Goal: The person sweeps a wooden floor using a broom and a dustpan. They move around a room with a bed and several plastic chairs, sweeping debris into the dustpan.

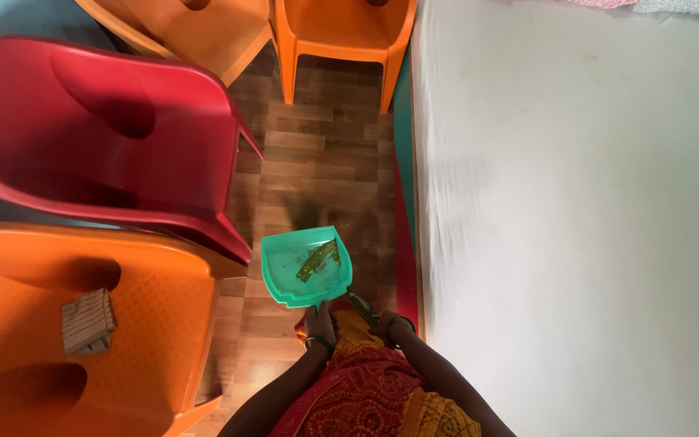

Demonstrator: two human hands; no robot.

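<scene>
My left hand [319,320] grips the back of a green plastic dustpan [285,279] held low over the wooden floor [317,154]. Inside the dustpan lie a shiny green scrap [318,260] and some dust. My right hand [388,324] is closed around a dark handle [361,306]; the blurred dark bristles of a broom [317,212] show on the floor just beyond the dustpan. Both wrists wear bangles. An orange and red patterned garment [366,388] fills the bottom of the view.
A red plastic chair [99,129] and an orange chair [50,324] stand on the left, the latter with a small folded cloth [88,321] on its seat. Two more orange chairs [341,32] are at the top. A white-sheeted bed [576,218] runs along the right.
</scene>
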